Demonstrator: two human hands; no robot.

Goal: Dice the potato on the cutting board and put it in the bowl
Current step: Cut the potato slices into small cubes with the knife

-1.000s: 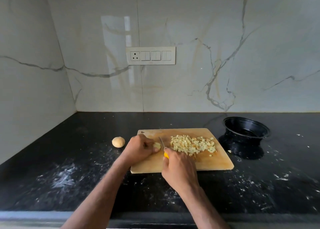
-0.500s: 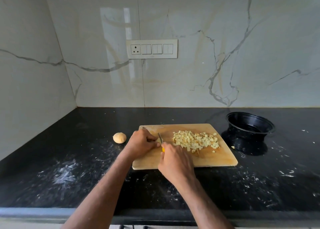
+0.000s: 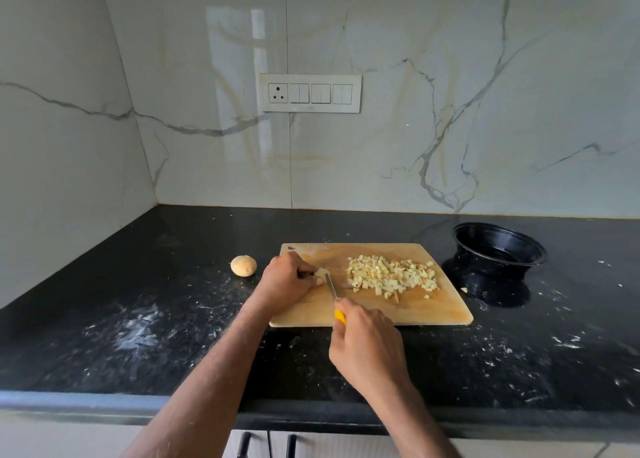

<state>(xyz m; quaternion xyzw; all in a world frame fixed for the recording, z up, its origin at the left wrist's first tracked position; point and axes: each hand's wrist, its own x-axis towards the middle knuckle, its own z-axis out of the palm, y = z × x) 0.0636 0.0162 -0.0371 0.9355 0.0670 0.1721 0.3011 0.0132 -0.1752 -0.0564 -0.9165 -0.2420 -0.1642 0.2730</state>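
A wooden cutting board (image 3: 408, 310) lies on the black counter. A heap of diced potato (image 3: 391, 276) covers its right half. My left hand (image 3: 287, 279) pins a small remaining potato piece (image 3: 321, 271) on the board's left part. My right hand (image 3: 367, 347) grips a knife (image 3: 331, 286) by its yellow handle, and the blade tip rests against that piece. An empty black bowl (image 3: 498, 250) stands to the right of the board.
A whole round potato (image 3: 243, 265) sits on the counter left of the board. One stray dice (image 3: 464, 289) lies by the bowl. White specks are scattered over the black counter (image 3: 138, 319). A switch panel (image 3: 310, 93) is on the marble wall.
My right hand has drawn back toward me, so more of the blade shows. The camera has tilted down a little. My left hand stays on the potato piece.
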